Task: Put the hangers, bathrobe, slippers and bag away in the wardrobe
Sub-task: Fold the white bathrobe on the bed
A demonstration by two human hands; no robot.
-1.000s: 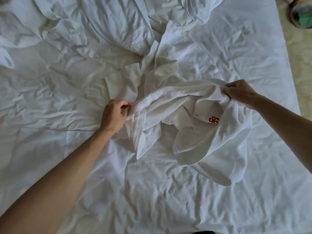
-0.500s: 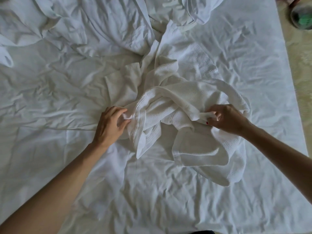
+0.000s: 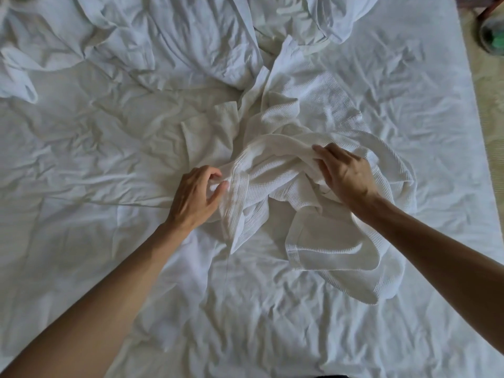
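A white waffle-weave bathrobe (image 3: 313,241) lies crumpled in the middle of a bed with a wrinkled white sheet (image 3: 109,159). My left hand (image 3: 195,196) pinches a banded edge of the robe at its left side. My right hand (image 3: 346,173) grips a fold of the robe near its upper middle, fingers curled into the cloth. The red logo on the robe is hidden now. No hangers, slippers, bag or wardrobe are in view.
A rumpled white duvet (image 3: 177,36) is bunched across the far part of the bed. The bed's right edge meets a pale patterned floor (image 3: 491,132). A dark round container with something green (image 3: 492,36) stands at the top right by a wooden leg.
My right hand has moved from the robe's right edge down to the logo, then up and left onto a central fold. My left hand has shifted its hold on the left edge.
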